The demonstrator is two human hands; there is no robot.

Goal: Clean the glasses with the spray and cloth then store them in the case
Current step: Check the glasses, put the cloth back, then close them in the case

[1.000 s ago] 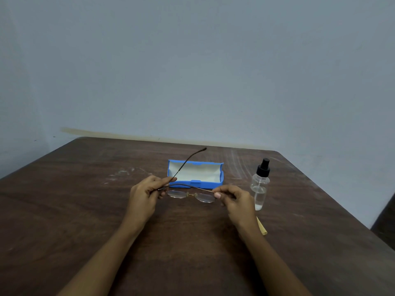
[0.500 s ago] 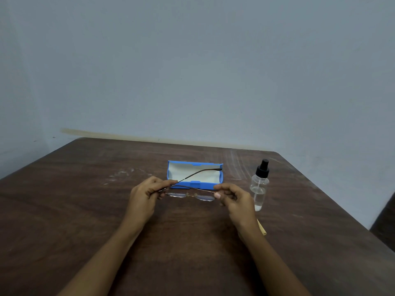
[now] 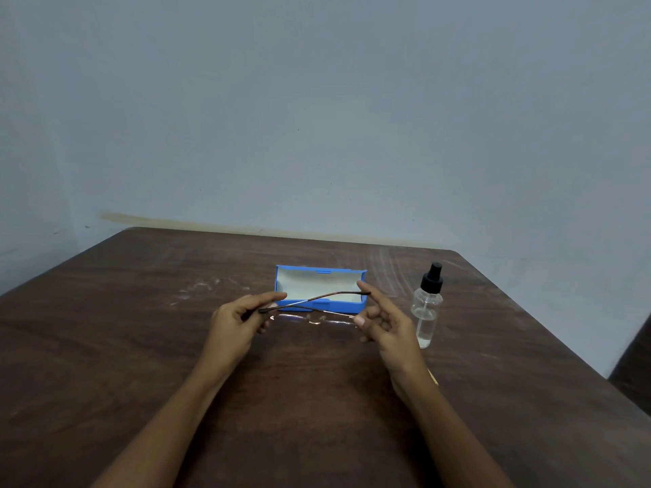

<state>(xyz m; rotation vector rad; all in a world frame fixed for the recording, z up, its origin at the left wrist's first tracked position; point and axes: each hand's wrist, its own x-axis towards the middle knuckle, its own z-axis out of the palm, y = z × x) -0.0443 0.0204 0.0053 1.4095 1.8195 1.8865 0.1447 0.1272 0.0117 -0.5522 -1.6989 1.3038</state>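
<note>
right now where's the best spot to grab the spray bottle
Grip the spray bottle round its clear round body below the black pump cap, coming from its right: it stands upright, and the right hand with the glasses sits close on its left.

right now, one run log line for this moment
step: folding temples | thin metal-framed glasses: both hands | open blue case: empty | clear spray bottle: upright

Your left hand (image 3: pixel 236 320) is pinched, thumb against forefinger, palm turned inward. Your right hand (image 3: pixel 384 324) has its forefinger raised, thumb tucked low, other fingers curled. Both forearms extend forward.
</note>
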